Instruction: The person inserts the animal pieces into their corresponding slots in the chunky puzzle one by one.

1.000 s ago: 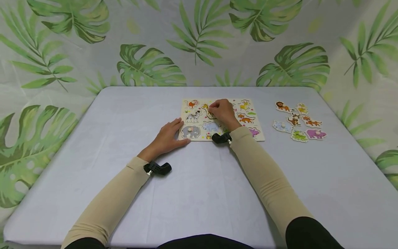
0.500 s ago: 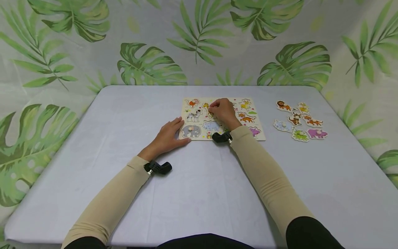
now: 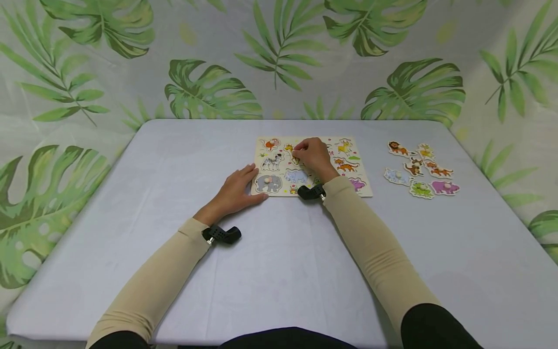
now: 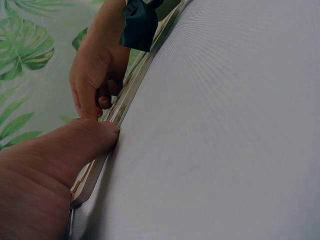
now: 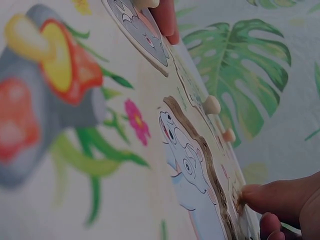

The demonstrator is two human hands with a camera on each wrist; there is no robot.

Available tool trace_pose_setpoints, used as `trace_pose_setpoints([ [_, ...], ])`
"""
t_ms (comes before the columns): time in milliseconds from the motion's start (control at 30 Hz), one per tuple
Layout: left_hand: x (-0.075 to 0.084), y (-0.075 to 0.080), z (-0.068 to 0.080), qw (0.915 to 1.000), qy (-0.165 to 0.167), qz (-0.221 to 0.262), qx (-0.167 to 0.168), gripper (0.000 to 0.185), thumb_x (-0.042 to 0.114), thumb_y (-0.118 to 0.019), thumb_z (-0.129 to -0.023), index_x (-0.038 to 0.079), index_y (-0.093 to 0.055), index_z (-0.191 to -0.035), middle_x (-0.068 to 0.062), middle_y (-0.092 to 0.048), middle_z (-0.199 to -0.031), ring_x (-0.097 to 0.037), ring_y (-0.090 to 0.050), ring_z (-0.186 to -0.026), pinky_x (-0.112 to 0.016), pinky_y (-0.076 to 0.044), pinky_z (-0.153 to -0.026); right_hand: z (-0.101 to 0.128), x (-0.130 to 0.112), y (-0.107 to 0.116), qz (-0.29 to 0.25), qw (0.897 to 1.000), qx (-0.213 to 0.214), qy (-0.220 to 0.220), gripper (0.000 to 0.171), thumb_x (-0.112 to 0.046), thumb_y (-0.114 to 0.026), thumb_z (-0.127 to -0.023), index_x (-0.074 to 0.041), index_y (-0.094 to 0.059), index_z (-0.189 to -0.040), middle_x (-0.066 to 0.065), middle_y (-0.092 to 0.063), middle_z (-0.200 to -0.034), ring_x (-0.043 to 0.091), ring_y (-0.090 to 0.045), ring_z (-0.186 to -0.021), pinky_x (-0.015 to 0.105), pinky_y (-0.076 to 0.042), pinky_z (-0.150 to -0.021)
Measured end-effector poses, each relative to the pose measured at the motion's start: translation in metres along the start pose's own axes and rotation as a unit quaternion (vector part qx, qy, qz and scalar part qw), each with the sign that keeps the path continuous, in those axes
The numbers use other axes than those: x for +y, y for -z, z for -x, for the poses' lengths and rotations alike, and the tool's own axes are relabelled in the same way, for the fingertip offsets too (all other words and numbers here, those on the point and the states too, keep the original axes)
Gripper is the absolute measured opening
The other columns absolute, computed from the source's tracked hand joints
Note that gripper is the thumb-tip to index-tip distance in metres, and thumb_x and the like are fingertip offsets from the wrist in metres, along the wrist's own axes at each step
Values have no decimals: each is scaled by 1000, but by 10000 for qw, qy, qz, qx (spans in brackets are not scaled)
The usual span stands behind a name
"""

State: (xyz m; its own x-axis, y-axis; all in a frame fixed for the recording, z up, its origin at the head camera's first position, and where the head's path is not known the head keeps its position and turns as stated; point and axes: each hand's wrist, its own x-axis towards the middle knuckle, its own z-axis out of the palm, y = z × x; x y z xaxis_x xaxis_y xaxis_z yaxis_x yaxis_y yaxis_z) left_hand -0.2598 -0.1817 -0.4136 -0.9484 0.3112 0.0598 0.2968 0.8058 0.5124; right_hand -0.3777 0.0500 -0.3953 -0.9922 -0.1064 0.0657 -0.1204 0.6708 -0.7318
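Note:
A wooden animal peg puzzle board [image 3: 285, 139] lies toward the back of the table. My right hand [image 3: 314, 156] reaches over it, thumb and fingertips pinching the giraffe puzzle piece [image 3: 288, 148] at its slot; the fingers hide the knob and part of the piece. My left hand [image 3: 235, 190] rests along the board's left side with extended fingers, and in the left wrist view its thumb [image 4: 95, 137] presses the near edge. Elephant [image 3: 274, 185], zebra [image 3: 271, 163] and monkey [image 3: 272, 144] pieces sit in their slots. Just below the right hand shows the bare blue hippo recess [image 3: 296, 176].
Several loose pieces lie right of the board: a lion [image 3: 396, 148], a yellow animal [image 3: 425, 151], a brown animal [image 3: 413, 167], a tiger [image 3: 440, 171], a blue hippo [image 3: 394, 176], a green animal [image 3: 421, 190] and a purple one [image 3: 451, 188]. A leaf-print cloth [image 3: 209, 92] hangs behind.
Both hands keep their places, with the right fingers still at the giraffe piece. The head view has shifted very slightly; no loose piece has moved.

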Motion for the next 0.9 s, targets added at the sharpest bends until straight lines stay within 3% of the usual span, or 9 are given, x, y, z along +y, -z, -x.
trace_pose_setpoints([
  [200,1,0,0,10000,-2,-13,6,85,46,-67,-86,3,-32,-150,-11,-23,-158,-31,-17,-146,-46,-13,-118,0,1,0,75,10000,7,19,17,-24,-71,-88,-9,-73,-95,8,-66,-92,24,-56,-85,37,-45,-80],
  [533,2,0,0,10000,-1,-12,-11,86,46,-68,-86,3,-31,-150,-11,-23,-158,-30,-17,-146,-45,-12,-119,3,2,5,-424,9989,-185,-10,24,-24,-69,-89,-10,-71,-107,10,-60,-101,26,-52,-85,38,-44,-71],
  [900,2,1,1,10000,-42,-46,-24,85,46,-67,-87,2,-32,-150,-12,-23,-158,-33,-18,-145,-46,-13,-118,-1,5,17,-492,9980,-386,-43,29,-31,-69,-89,-12,-69,-112,10,-57,-113,26,-53,-94,41,-48,-75],
])
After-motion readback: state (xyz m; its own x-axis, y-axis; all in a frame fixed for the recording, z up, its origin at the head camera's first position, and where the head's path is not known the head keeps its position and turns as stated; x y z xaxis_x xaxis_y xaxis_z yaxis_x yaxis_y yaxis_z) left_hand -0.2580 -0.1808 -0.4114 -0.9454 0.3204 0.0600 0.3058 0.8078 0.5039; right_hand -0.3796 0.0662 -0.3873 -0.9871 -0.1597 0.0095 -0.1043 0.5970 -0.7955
